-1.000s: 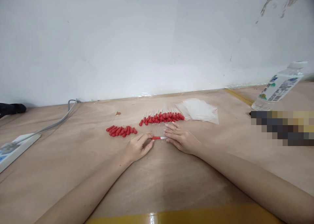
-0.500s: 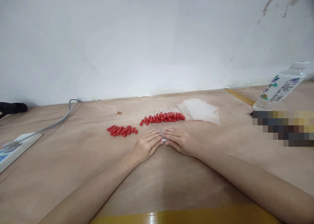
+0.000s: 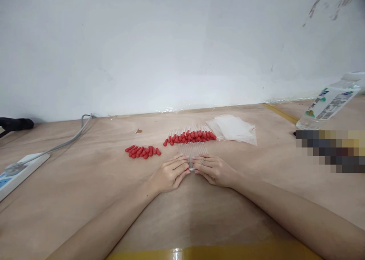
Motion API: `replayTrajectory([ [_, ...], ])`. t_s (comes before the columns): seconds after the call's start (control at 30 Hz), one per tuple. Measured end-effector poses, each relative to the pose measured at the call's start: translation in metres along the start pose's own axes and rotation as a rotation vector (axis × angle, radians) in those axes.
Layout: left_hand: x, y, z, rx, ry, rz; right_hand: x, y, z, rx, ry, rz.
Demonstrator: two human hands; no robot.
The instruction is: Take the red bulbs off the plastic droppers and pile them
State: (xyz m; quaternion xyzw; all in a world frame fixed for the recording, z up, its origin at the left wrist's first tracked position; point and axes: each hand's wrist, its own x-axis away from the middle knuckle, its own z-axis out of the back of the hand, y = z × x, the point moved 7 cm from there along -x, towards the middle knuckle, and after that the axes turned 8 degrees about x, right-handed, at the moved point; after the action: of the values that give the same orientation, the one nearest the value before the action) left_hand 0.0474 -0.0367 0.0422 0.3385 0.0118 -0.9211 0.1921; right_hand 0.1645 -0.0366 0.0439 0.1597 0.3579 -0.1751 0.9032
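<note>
My left hand (image 3: 172,173) and my right hand (image 3: 214,170) meet low over the table, fingers closed. Between them runs a thin glass tube (image 3: 192,169), lying crosswise. My right hand pinches the tube; at my left fingertips a bit of red shows at its end, a rubber bulb mostly hidden by the fingers. Just beyond the hands lies a row of bare glass tubes (image 3: 194,149), side by side. Behind these are glass droppers with red rubber bulbs (image 3: 191,137), bulbs toward me. A small heap of loose red bulbs (image 3: 143,152) lies to the left.
Clear plastic bags (image 3: 235,129) are fanned out right of the droppers. A bottle (image 3: 327,102) stands at the far right, near a blurred patch. On the left lie a power strip (image 3: 27,168) with a grey cable (image 3: 67,142) and a black object (image 3: 17,125). A wall closes the back.
Both hands have drawn slightly toward me with the glass tube, uncovering more of the row of bare tubes. A bit of red now shows at my left fingertips.
</note>
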Motion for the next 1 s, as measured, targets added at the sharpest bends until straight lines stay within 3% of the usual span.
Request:
replayTrajectory([
  [0.2, 0.001, 0.001, -0.002, 0.021, -0.055, 0.021, 0.004, -0.003, 0.000, 0.031, 0.003, 0.039],
  [0.7, 0.004, 0.008, 0.003, 0.078, -0.041, 0.013, 0.020, -0.006, 0.020, 0.084, 0.047, 0.137],
  [0.83, 0.008, -0.016, 0.029, 0.018, 0.106, 0.175, 0.030, 0.023, 0.026, 0.073, 0.060, -0.045],
  [1.0, 0.023, -0.088, 0.084, -0.107, 0.224, 0.657, 0.024, 0.042, 0.025, 0.136, 0.065, -0.283],
])
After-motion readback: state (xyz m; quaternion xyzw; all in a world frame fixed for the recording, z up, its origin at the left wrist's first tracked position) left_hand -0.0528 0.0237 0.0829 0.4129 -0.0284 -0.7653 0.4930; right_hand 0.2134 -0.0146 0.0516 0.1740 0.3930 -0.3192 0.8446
